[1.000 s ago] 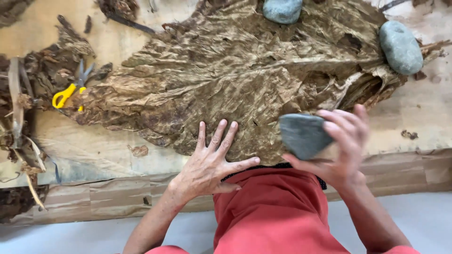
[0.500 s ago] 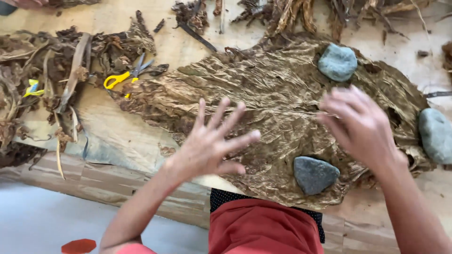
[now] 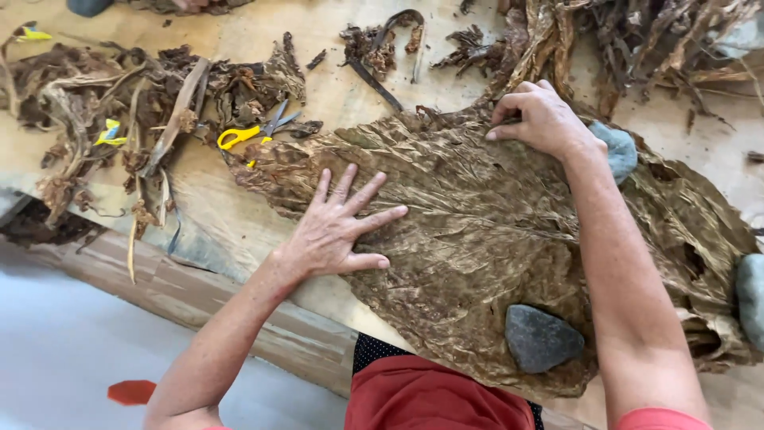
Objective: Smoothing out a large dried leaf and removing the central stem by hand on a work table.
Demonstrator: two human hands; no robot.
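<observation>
Dried brown leaf (image 3: 493,231), broad and wrinkled, lies spread over the near part of the wooden counter (image 3: 334,87), its lower edge hanging just past the counter's front. Most of it looks flattened already; the right side is still crumpled and folded, so I judge the smoothing well along but unfinished there. A heap of leaf scraps and stems (image 3: 119,119) sits to the left, and more stems lie at the far right. The left hand (image 3: 338,227) presses flat on the leaf's left part, fingers spread wide. The right hand (image 3: 541,119) rests on the far edge, fingers curled and pressed together against the leaf, holding nothing that I can make out. A dark grey stone (image 3: 541,338) weighs down the near edge, a bluish stone (image 3: 619,150) sits just beside the right wrist, and another grey stone (image 3: 750,299) holds the right edge. Yellow-handled scissors (image 3: 255,131) lie just off the leaf's left tip.
</observation>
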